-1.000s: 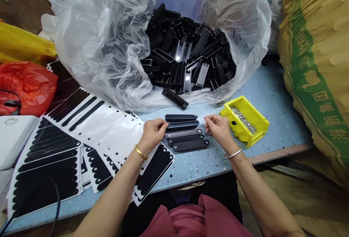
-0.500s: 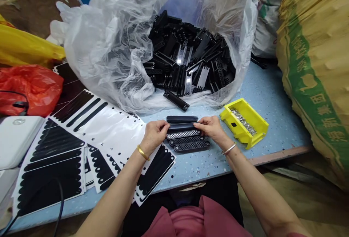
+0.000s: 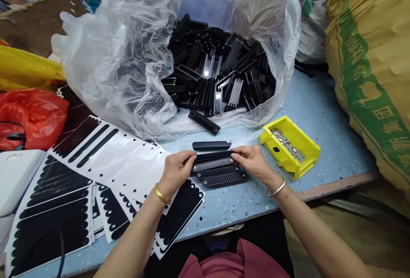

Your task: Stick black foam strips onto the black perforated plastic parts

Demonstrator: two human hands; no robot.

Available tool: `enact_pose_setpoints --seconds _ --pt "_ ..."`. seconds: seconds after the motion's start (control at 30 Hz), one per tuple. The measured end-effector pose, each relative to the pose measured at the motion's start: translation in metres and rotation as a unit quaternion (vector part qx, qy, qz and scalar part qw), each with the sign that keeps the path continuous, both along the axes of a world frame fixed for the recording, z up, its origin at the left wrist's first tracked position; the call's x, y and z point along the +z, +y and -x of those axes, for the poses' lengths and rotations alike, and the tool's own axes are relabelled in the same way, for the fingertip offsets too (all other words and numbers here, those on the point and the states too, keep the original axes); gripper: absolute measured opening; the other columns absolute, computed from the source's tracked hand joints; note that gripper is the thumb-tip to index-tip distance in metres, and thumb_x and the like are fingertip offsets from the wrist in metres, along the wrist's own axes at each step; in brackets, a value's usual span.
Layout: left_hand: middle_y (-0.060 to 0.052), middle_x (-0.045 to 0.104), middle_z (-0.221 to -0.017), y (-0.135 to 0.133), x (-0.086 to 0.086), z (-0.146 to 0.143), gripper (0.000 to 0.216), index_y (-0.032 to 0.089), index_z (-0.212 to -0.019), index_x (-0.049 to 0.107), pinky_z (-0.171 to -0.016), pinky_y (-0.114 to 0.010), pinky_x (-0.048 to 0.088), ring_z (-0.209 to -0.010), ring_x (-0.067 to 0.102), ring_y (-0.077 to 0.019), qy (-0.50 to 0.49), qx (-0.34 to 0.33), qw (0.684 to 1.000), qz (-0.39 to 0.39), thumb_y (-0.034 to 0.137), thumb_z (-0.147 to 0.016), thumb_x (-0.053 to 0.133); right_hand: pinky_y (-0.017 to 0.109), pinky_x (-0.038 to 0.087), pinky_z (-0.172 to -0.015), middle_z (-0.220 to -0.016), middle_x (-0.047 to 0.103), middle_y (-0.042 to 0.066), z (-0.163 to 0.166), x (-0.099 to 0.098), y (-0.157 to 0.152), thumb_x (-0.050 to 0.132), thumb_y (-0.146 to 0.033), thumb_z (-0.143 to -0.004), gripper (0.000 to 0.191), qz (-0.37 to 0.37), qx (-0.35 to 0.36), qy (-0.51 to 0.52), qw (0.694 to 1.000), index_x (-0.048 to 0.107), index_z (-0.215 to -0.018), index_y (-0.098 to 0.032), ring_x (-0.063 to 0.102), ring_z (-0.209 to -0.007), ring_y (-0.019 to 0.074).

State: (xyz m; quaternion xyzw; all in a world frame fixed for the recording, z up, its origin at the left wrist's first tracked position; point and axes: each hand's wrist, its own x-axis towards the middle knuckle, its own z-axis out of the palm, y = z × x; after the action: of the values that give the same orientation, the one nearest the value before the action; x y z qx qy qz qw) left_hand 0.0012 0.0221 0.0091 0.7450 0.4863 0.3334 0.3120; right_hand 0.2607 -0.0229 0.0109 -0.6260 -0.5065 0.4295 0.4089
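Observation:
My left hand (image 3: 176, 168) pinches the left end of a thin matte black strip (image 3: 213, 156), and my right hand (image 3: 251, 161) pinches its right end. The strip is stretched level between my fingertips, over or against one of the black bar-shaped pieces; the contact is hard to make out. Just in front of it lie black bars with a diamond pattern and metal-ringed ends, the nearest (image 3: 224, 179) lowest in the row. Behind the strip lies a smooth black bar (image 3: 211, 145). Sheets with black strip stickers (image 3: 179, 209) lie beside my left forearm.
A clear plastic bag (image 3: 128, 64) holding many black bars (image 3: 208, 73) stands behind my hands, with one bar (image 3: 204, 122) at its mouth. To the right are a yellow bin (image 3: 290, 147) of small metal parts and a large yellow sack (image 3: 371, 68). A red bag (image 3: 32, 115) lies left.
The view has shifted slightly. The held strip now sits closer to the patterned bars and farther from the smooth bar behind. Both hands keep their pinch on its ends.

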Motion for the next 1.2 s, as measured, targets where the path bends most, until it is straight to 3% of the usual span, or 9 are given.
enact_pose_setpoints --seconds 0.27,0.53,0.63,0.73,0.8,0.87,0.97,1.07,1.2 --pt "-0.003 0.071 -0.070 0.001 0.009 -0.010 0.029 0.020 -0.076 0.069 -0.064 -0.027 0.047 -0.064 0.064 -0.0160 0.102 -0.005 0.995 -0.019 0.032 -0.092 0.048 0.025 0.039 -0.044 -0.053 0.064 0.001 0.003 0.000 0.002 0.063 -0.032 -0.076 0.022 0.006 0.013 -0.053 0.998 0.078 -0.079 -0.016 0.053 -0.048 0.0141" --pt "-0.009 0.072 -0.084 0.000 0.014 -0.013 0.021 0.018 -0.097 0.072 -0.073 -0.032 0.049 -0.074 0.066 -0.0216 0.244 -0.026 0.964 -0.098 0.031 -0.091 0.056 0.023 0.040 -0.044 -0.050 0.060 0.000 0.005 0.005 0.010 0.059 -0.027 -0.078 0.021 0.037 0.038 -0.045 0.998 0.066 -0.061 -0.018 0.053 -0.047 0.0132" --pt "-0.008 0.070 -0.080 0.000 0.023 -0.014 0.022 0.019 -0.095 0.073 -0.072 -0.032 0.048 -0.076 0.066 -0.0230 0.280 -0.019 0.954 -0.108 0.033 -0.092 0.057 0.022 0.042 -0.041 -0.054 0.063 0.001 0.003 0.007 0.009 0.056 -0.028 -0.081 0.021 0.073 0.009 -0.005 0.997 0.067 -0.067 -0.017 0.055 -0.045 0.0131" --pt "-0.011 0.069 -0.079 -0.002 0.032 -0.023 0.028 0.018 -0.087 0.073 -0.075 -0.036 0.047 -0.078 0.065 -0.0257 0.300 0.011 0.944 -0.138 0.035 -0.094 0.052 0.023 0.044 -0.040 -0.059 0.067 0.003 0.003 0.005 0.008 0.059 -0.026 -0.077 0.017 0.063 -0.018 -0.002 0.998 0.072 -0.076 -0.015 0.059 -0.047 0.0140" --pt "-0.014 0.071 -0.092 -0.003 0.036 -0.035 0.027 0.017 -0.094 0.073 -0.083 -0.041 0.047 -0.089 0.066 -0.0293 0.286 0.020 0.943 -0.167 0.035 -0.095 0.052 0.023 0.044 -0.043 -0.058 0.067 0.003 0.004 0.002 0.009 0.062 -0.025 -0.074 0.016 0.034 -0.018 -0.024 0.999 0.074 -0.076 -0.014 0.058 -0.048 0.0144" --pt "-0.019 0.068 -0.120 -0.002 0.037 -0.051 0.033 0.018 -0.115 0.069 -0.095 -0.049 0.043 -0.115 0.060 -0.0365 0.267 0.025 0.945 -0.185 0.039 -0.092 0.058 0.024 0.043 -0.044 -0.055 0.067 0.003 0.006 -0.001 0.010 0.064 -0.026 -0.073 0.016 0.004 -0.025 -0.055 0.998 0.075 -0.074 -0.014 0.056 -0.047 0.0145" --pt "-0.022 0.041 -0.154 0.005 0.032 -0.073 0.076 0.020 -0.144 0.050 -0.105 -0.060 0.034 -0.142 0.031 -0.0485 0.279 0.036 0.949 -0.145 0.054 -0.080 0.071 0.026 0.042 -0.047 -0.057 0.070 0.005 0.009 -0.006 0.012 0.064 -0.027 -0.072 0.018 -0.025 -0.036 -0.086 0.995 0.077 -0.072 -0.014 0.056 -0.048 0.0152" --pt "-0.022 0.028 -0.161 0.012 0.024 -0.085 0.098 0.023 -0.152 0.039 -0.104 -0.064 0.034 -0.145 0.022 -0.0533 0.297 0.041 0.952 -0.060 0.064 -0.071 0.075 0.027 0.043 -0.050 -0.061 0.072 0.007 0.010 -0.008 0.013 0.064 -0.026 -0.071 0.017 -0.039 -0.046 -0.091 0.994 0.077 -0.070 -0.015 0.058 -0.051 0.0161" --pt "-0.019 0.029 -0.161 0.016 0.020 -0.083 0.092 0.027 -0.153 0.037 -0.103 -0.064 0.038 -0.145 0.024 -0.0523 0.287 0.042 0.957 -0.015 0.060 -0.075 0.072 0.025 0.041 -0.047 -0.056 0.069 0.006 0.009 -0.008 0.015 0.065 -0.028 -0.068 0.018 -0.029 -0.047 -0.084 0.995 0.076 -0.066 -0.014 0.055 -0.049 0.0150"
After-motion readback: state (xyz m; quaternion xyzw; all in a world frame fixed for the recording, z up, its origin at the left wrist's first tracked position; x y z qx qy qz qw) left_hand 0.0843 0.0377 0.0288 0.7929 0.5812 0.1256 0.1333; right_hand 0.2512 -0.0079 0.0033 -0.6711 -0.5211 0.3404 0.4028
